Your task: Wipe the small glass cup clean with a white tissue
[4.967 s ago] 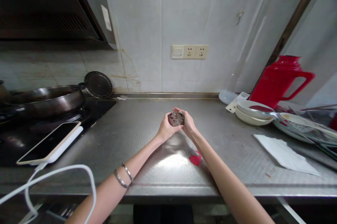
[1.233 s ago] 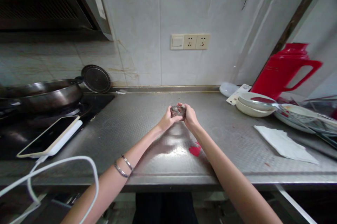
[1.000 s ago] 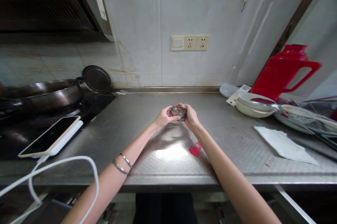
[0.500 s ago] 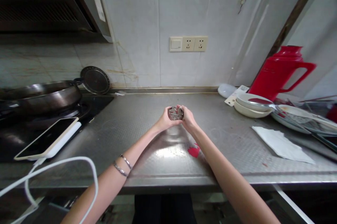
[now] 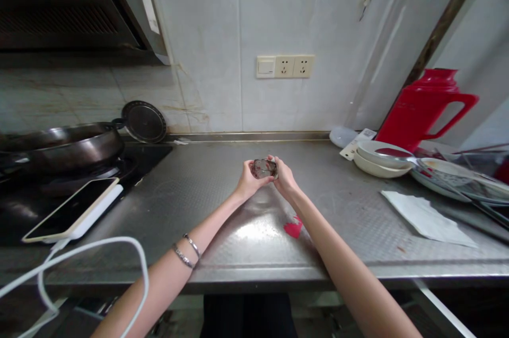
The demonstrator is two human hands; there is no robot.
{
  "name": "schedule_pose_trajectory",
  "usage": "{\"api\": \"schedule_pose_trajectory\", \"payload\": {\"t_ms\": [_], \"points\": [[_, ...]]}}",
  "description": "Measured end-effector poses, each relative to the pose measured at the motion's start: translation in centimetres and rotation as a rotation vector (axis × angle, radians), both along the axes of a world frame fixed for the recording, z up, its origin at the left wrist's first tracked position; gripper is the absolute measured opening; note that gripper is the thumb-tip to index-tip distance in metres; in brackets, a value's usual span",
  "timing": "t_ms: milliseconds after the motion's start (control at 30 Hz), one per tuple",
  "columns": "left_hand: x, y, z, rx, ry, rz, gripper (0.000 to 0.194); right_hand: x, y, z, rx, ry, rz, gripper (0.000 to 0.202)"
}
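Between my two hands is a small clear glass cup point(image 5: 264, 167), tilted so that its round mouth faces me. My left hand point(image 5: 248, 181) is wrapped round its left side, with the thumb along the near edge. On the other side my right hand point(image 5: 283, 176) grips the cup with curled fingers. Both hands are over the middle of the steel counter point(image 5: 214, 184). Whatever may be inside the glass is too small to make out. A red paper-like scrap point(image 5: 293, 228) lies on the counter beside my right forearm.
On the left, a pan point(image 5: 75, 147) sits on the stove near a phone point(image 5: 71, 211) with a white cable point(image 5: 99, 241). To the right are stacked bowls point(image 5: 379, 166), a white tissue point(image 5: 427, 219) and a red thermos point(image 5: 421, 110). Wall sockets point(image 5: 294, 66) are straight ahead.
The glass cup has turned slightly in my hands, and my left hand has shifted a little to the left. Everything else looks the same.
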State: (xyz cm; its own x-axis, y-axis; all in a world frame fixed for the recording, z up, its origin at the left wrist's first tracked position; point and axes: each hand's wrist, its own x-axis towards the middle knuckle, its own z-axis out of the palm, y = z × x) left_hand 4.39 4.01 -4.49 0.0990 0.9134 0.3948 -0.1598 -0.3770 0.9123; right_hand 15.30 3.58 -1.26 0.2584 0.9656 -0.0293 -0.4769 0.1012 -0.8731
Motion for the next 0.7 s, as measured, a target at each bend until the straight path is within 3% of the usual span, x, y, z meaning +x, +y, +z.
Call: {"api": "schedule_pose_trajectory", "payload": {"t_ms": [67,233,333,400,567,633,700], "points": [[0.2,-0.2,0.0,-0.022,0.017,0.008,0.078,0.1,-0.1,-0.1,0.003,-0.006,0.005,0.023],[-0.3,-1.4,1.5,-0.111,0.039,-0.259,0.058,0.9,0.1,-0.2,-0.018,-0.036,0.002,0.027],[-0.8,-1.4,2.0,-0.136,0.042,-0.318,0.049,1.0,0.2,-0.2,-0.032,-0.05,0.0,0.028],[-0.8,-1.2,1.8,-0.117,0.043,-0.265,0.055,0.9,0.2,-0.2,-0.034,-0.062,0.005,0.029],[-0.3,-0.4,0.7,-0.045,0.084,0.011,0.071,0.1,0.1,-0.3,-0.016,-0.074,0.014,0.026],[-0.1,-0.5,0.6,-0.062,0.065,0.042,0.073,-0.1,0.1,-0.3,-0.016,-0.071,0.025,0.025],[0.0,-0.8,0.9,-0.098,0.034,-0.017,0.074,0.0,0.1,-0.3,-0.023,-0.068,0.024,0.025]]}}
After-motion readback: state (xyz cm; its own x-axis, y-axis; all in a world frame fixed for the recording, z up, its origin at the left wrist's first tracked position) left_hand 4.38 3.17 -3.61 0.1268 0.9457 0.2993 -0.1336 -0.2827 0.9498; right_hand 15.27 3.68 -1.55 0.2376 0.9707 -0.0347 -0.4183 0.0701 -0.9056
